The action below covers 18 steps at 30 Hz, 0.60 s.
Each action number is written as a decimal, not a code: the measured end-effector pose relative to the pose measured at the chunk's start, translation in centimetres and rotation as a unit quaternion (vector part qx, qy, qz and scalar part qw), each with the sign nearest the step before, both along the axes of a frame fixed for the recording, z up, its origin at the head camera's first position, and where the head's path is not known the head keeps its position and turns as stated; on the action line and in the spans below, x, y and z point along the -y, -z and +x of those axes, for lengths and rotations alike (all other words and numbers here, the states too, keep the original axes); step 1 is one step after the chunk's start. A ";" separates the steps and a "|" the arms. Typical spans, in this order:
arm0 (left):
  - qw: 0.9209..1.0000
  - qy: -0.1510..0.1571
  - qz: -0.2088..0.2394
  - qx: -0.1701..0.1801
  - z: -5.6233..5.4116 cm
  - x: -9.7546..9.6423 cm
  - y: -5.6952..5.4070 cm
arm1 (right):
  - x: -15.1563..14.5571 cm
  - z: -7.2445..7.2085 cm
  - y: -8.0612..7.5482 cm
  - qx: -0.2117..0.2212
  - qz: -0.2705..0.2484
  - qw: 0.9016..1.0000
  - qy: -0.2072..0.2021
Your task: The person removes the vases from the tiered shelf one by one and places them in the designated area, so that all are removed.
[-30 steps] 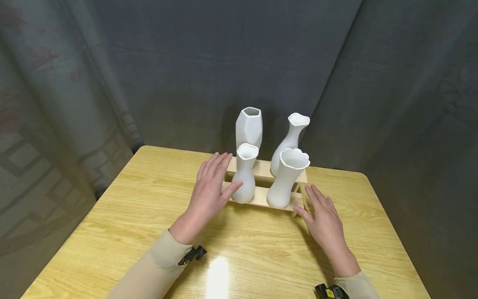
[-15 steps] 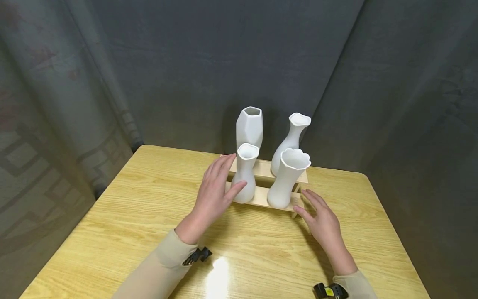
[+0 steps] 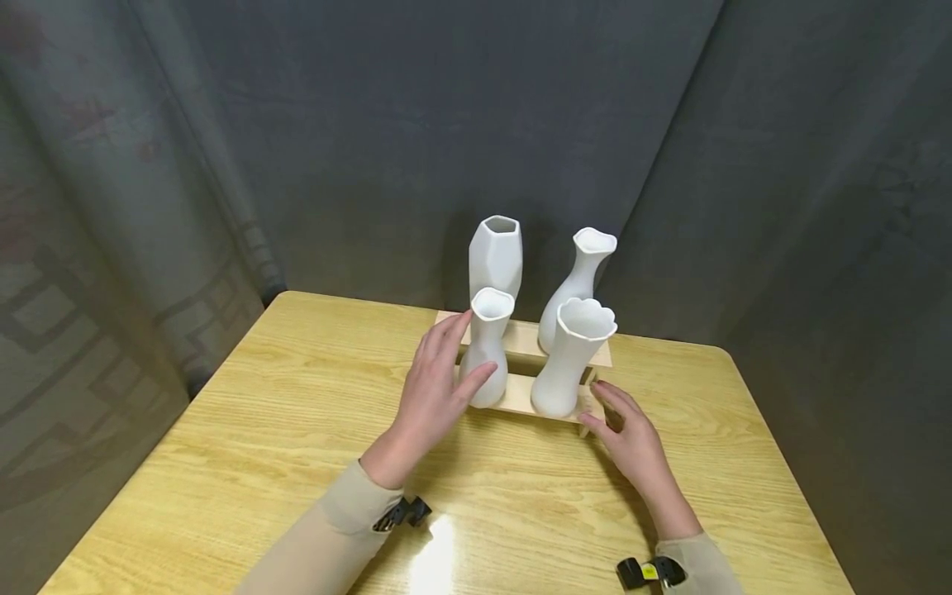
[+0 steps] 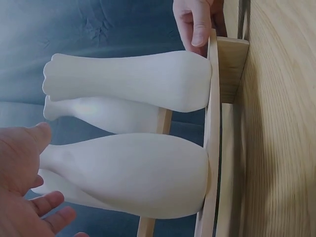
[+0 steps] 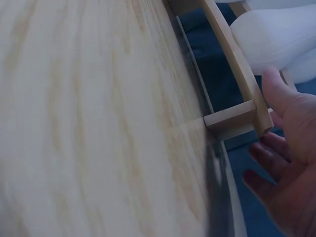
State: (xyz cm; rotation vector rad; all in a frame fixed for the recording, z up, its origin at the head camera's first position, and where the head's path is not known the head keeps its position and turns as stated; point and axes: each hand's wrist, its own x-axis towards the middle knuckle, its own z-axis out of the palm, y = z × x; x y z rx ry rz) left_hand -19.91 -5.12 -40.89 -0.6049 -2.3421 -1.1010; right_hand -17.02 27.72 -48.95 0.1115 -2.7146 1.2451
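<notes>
The white narrow-necked vase stands upright near the left end of the lower, front tier of a two-step wooden stand. The left hand has come in toward it over the last second; its thumb now crosses the vase's body in the head view, and its fingers lie along the left side near the neck. The hand is spread wide, and whether it touches the vase I cannot tell.

The right hand has also drawn inward, to the front right corner of the stand. Its thumb and loosely bent fingers sit apart around that end with nothing gripped; contact with the wood is unclear.

The scallop-rimmed vase is upright toward the right end of the same front tier. On the raised back tier, the faceted vase stands toward the left end and the curvy slim-necked vase toward the right. All four keep their places, so the change appears to be one of approach only, with nothing lifted.

The stand is near the far edge of the wood-grain table, before a grey curtain.
</notes>
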 end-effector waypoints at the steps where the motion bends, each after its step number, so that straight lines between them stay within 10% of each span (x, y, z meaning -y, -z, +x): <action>1: 1.000 -0.001 0.005 -0.001 0.0 -0.1 0.0 | 0.0 -0.1 0.1 0.003 -0.006 1.000 -0.004; 18: 0.997 0.000 0.064 0.037 -0.5 -1.2 0.7 | -0.5 -0.9 2.0 0.037 -0.118 0.992 -0.034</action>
